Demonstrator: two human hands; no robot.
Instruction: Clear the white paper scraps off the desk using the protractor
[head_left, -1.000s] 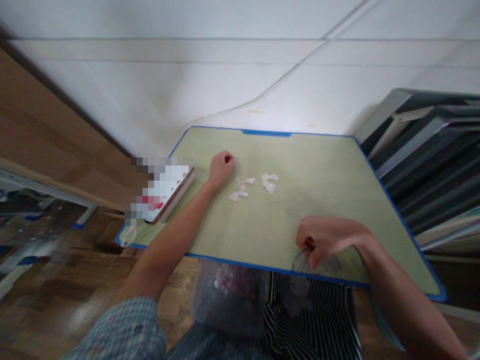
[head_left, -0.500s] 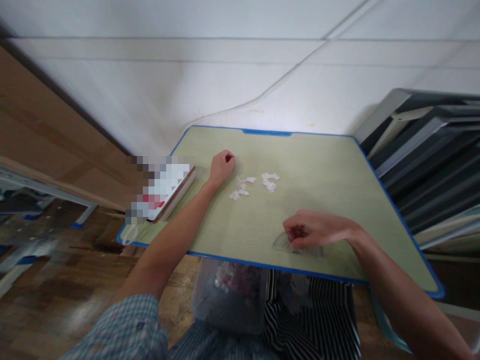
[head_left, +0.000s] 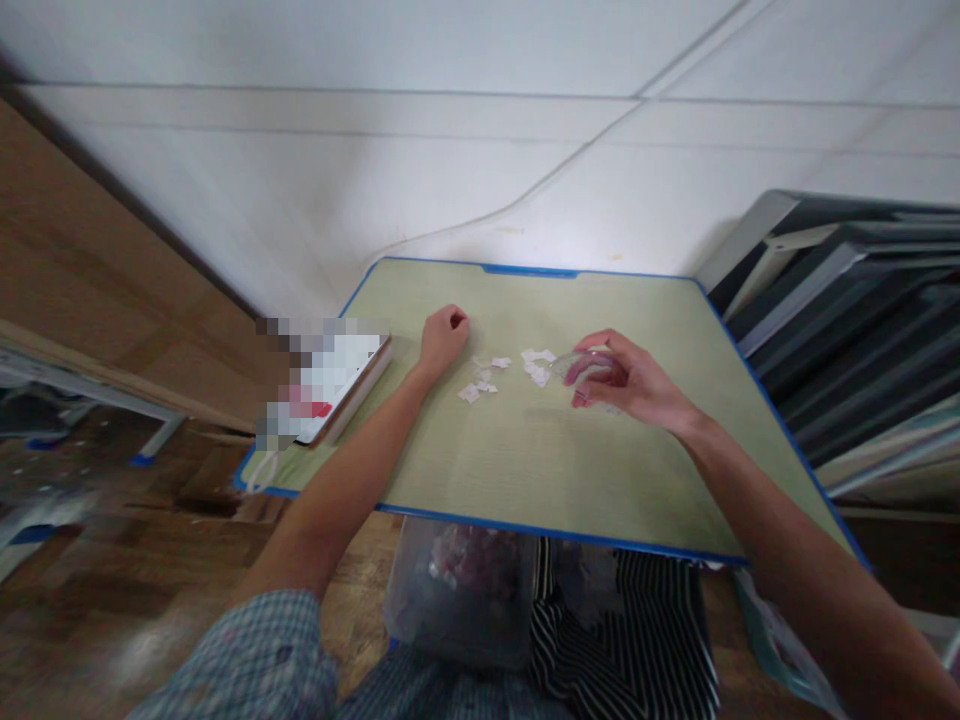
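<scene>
My left hand (head_left: 444,338) rests on the pale green tabletop (head_left: 480,460), its fingers curled into a loose fist and nothing visible in them. Over the right half of the table, my right hand (head_left: 626,380) grips a small clear plastic bag (head_left: 559,367) between thumb and fingers. A pinkish tone shows through the plastic; whether it is contents or my fingers I cannot tell. Just left of the bag lies a cluster of small white paper pieces (head_left: 536,375). Another scattered group of white pieces (head_left: 480,390) lies nearer my left hand.
On the table's left stands a white-topped box (head_left: 349,400), partly pixelated. Below the front edge, a translucent plastic bin (head_left: 457,610) holds clear and reddish bits, beside striped black cloth (head_left: 645,620). Dark panels (head_left: 862,300) lean at the right; cardboard (head_left: 127,270) stands at the left.
My right hand has moved from near the table's front edge up and away from me to beside the paper pieces, lifting the clear plastic bag. My left hand has stayed put.
</scene>
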